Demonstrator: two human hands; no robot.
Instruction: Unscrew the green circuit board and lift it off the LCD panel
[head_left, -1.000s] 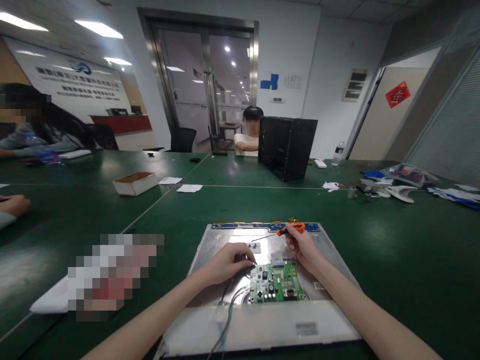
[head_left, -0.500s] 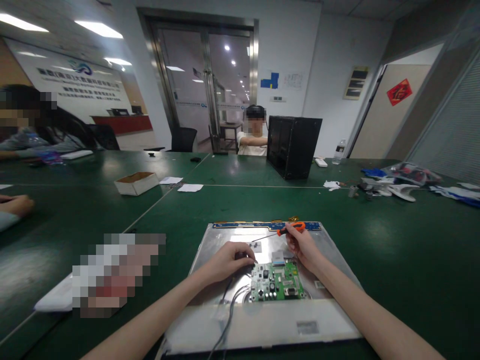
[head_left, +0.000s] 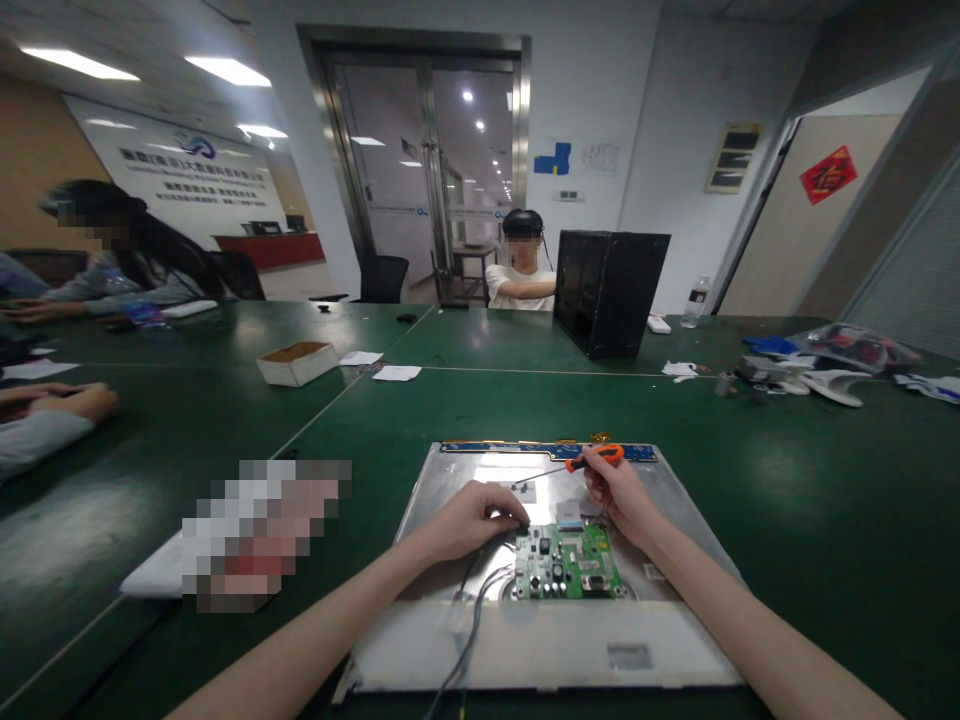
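The green surface [head_left: 810, 510] spreads across the room, and on its near side, in front of the person, lies a flat metal-backed panel [head_left: 555, 642], the thing being worked on. A black case [head_left: 615, 295] stands on the far side, and a shallow open box [head_left: 298, 366] sits to the far left. Along the panel's far edge runs a narrow blue strip board [head_left: 540, 452]; dark cables [head_left: 477, 612] trail over its near left part. A green circuit board [head_left: 566, 563] lies near the panel's middle, between the two forearms. The left hand [head_left: 480, 515] is curled with its fingertips at the board's far left corner; whether its grip pinches anything there I cannot tell. The right hand [head_left: 619, 497] is closed around an orange-and-black screwdriver [head_left: 576, 464], its shaft slanting left toward a pale patch [head_left: 531, 497] with tiny dark bits [head_left: 523, 487], too small to identify; whether the tip touches them is unclear. The step in hand seems to be fine work around that corner, the left fingers busy there and the tool kept ready. The next move likely calls for steady fingertips at the corner and a controlled tip, clear of the board's components.
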